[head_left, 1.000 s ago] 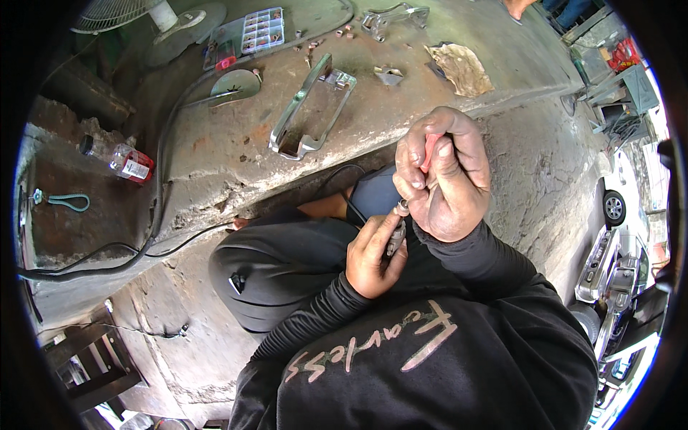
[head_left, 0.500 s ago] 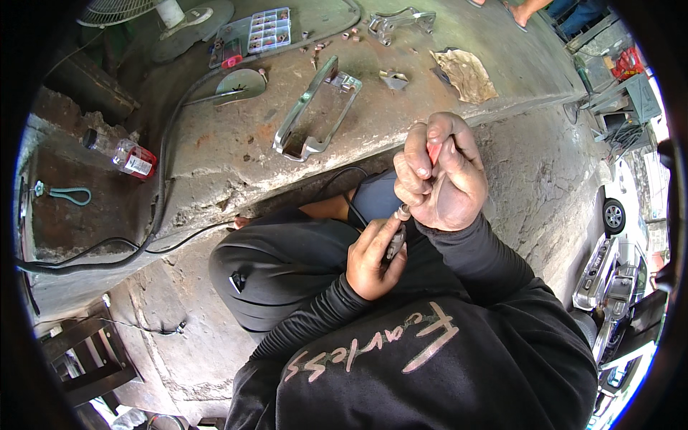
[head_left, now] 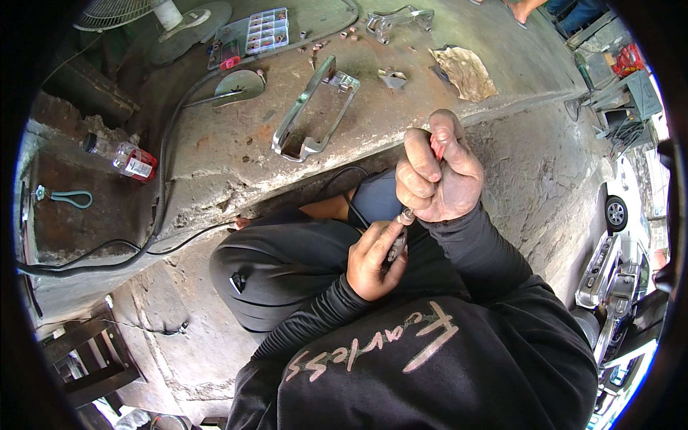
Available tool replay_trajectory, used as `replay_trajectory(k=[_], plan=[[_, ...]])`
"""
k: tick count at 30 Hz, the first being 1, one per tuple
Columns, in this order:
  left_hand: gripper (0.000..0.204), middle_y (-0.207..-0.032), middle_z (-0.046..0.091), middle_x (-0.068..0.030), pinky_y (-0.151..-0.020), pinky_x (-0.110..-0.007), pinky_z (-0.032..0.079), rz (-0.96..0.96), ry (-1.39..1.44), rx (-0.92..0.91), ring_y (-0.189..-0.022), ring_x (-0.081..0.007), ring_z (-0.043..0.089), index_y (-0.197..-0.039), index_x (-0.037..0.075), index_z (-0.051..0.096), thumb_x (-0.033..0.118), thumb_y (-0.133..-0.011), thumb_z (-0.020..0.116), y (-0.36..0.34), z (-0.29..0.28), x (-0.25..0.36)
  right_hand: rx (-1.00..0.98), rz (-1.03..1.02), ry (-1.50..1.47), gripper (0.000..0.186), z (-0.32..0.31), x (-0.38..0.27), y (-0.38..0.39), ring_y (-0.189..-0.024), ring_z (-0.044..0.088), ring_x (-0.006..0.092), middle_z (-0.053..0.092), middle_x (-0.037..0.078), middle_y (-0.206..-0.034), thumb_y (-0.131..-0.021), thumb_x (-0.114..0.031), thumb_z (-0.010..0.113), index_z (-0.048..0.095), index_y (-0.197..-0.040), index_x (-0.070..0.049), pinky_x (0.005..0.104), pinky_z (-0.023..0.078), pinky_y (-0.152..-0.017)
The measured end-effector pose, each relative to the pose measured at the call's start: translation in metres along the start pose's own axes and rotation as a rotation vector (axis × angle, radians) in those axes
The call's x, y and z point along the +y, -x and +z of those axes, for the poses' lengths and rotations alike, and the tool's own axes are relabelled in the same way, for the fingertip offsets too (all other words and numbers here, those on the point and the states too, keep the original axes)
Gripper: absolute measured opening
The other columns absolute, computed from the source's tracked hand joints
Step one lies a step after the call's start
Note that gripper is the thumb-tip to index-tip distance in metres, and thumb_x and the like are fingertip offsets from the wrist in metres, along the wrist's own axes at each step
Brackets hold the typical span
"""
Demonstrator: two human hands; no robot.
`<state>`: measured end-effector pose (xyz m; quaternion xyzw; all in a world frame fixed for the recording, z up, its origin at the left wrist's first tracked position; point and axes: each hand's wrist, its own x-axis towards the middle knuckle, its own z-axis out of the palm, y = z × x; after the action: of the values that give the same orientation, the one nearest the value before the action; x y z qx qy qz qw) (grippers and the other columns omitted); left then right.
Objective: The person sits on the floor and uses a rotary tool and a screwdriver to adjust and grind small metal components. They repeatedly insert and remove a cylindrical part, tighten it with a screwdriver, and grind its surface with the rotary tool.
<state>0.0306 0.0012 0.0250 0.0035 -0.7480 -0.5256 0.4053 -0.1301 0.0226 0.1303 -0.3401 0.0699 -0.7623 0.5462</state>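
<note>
"Now, look at the left hand (head_left: pixel 373 261), fingers wrapped snugly around a small dark tool (head_left: pixel 395 247)!"

"And what's poking out of its far end?"

"A shiny metal tip (head_left: pixel 407 216), right by the heel of the right hand (head_left: pixel 446 168). Touching it or just short? I cannot tell from this angle."

"Over to that right hand, then: palm showing, fingers curled in, and there's a flash of red up there!"

"A narrow pinch, yes, thumb and finger on a small red piece (head_left: pixel 438 147), partly covered, so what kind of thing it is, I can't say."

"Beyond them, on the concrete ledge (head_left: pixel 215 140), a metal frame (head_left: pixel 304 105) lies near the edge, well apart from either hand."

"Behind it, a compartment box (head_left: pixel 266 32) with little bits inside, a round green disc (head_left: pixel 249 82), and a second metal part (head_left: pixel 383 30) farther back!"

"Crumpled brown sheet (head_left: pixel 469 75) over to the right, and away on the left, a clear bottle (head_left: pixel 135 162), red at its base, beside a thick dark hose (head_left: pixel 165 154)!"
</note>
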Motion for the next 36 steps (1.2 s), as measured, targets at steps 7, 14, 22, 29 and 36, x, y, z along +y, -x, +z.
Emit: replay_trajectory(k=[7, 14, 22, 29, 36], plan=[[0.069, -0.101, 0.062, -0.0192, -0.069, -0.034, 0.054, -0.002, 0.040, 0.024, -0.078, -0.0318, 0.066, -0.137, 0.002, 0.049, -0.009, -0.071, 0.067, 0.001, 0.000, -0.001, -0.326, 0.102, -0.226, 0.015, -0.015, 0.000, -0.011, -0.047, 0.030, 0.0100, 0.040, 0.004, -0.070, -0.105, -0.025, 0.043, 0.054, -0.107, -0.014, 0.0254, 0.026, -0.039], [0.069, -0.100, 0.062, -0.0183, -0.068, -0.034, 0.054, -0.004, -0.013, 0.063, -0.077, -0.0302, 0.066, -0.138, 0.002, 0.048, -0.009, -0.073, 0.066, -0.007, -0.002, 0.002, -0.153, -0.094, 0.217, 0.021, -0.009, -0.009, -0.014, -0.067, 0.051, 0.0166, 0.052, 0.007, -0.082, -0.101, -0.029, 0.054, 0.056, -0.109, -0.011, 0.0302, 0.044, -0.056], [0.070, -0.100, 0.060, -0.0150, -0.078, -0.033, 0.051, -0.046, 0.002, 0.037, -0.084, -0.0225, 0.061, -0.143, 0.002, 0.041, -0.014, -0.078, 0.063, -0.004, -0.003, 0.005, 0.130, -0.237, 0.700, 0.023, 0.006, -0.018, 0.001, -0.080, 0.055, 0.0171, 0.052, 0.006, -0.094, -0.092, -0.019, 0.067, 0.061, -0.111, -0.007, 0.0346, 0.050, -0.069], [0.069, -0.095, 0.058, -0.0133, -0.077, -0.032, 0.051, -0.047, 0.025, 0.050, -0.082, -0.0215, 0.060, -0.142, 0.002, 0.041, -0.014, -0.079, 0.063, -0.003, -0.002, 0.003, 0.112, -0.232, 0.763, 0.027, 0.002, -0.022, 0.002, -0.080, 0.060, 0.0202, 0.057, 0.009, -0.090, -0.094, -0.018, 0.064, 0.061, -0.116, -0.002, 0.0391, 0.052, -0.070], [0.067, -0.093, 0.058, -0.0124, -0.077, -0.032, 0.050, -0.088, -0.012, 0.034, -0.081, -0.0210, 0.060, -0.141, 0.002, 0.043, -0.013, -0.079, 0.063, -0.005, -0.003, 0.007, 0.170, -0.257, 0.834, 0.028, 0.007, -0.019, 0.003, -0.077, 0.062, 0.0193, 0.055, 0.008, -0.088, -0.091, -0.013, 0.068, 0.062, -0.114, 0.002, 0.0366, 0.054, -0.063]])
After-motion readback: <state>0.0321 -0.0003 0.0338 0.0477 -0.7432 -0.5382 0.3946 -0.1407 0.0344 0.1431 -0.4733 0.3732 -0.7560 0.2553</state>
